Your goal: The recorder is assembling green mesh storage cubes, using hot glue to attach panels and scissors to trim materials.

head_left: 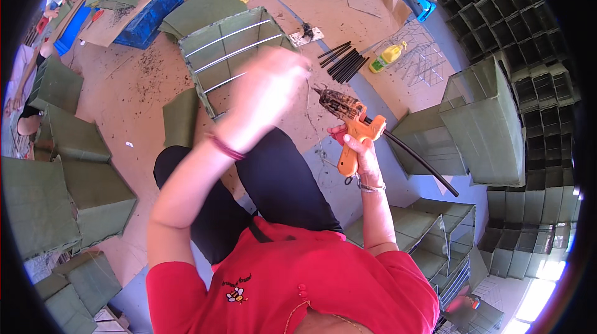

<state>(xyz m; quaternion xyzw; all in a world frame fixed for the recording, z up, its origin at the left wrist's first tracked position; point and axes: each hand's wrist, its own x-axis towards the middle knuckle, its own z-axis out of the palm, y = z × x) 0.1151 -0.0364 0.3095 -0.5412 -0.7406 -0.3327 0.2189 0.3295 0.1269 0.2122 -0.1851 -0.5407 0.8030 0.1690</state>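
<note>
My right hand (359,150) is wrapped round the handle of an orange hot glue gun (374,128). The gun's front is caked with dark residue, and its nozzle points up and left. From its back a long black glue stick (429,174) trails down to the right. My left hand (272,79) is smeared by motion, so its fingers cannot be made out. It passes over the near right part of a green box frame (200,79) crossed by pale metal rods (229,37), hiding some of it. I cannot tell whether the hand touches it.
Several black glue sticks (349,65) lie beyond the gun, beside a yellow bottle (387,57) and a wire grid (425,60). Green boxes stand at left (99,200) and right (484,123). Further off are a blue crate (142,31), a blue stool (420,4) and other people.
</note>
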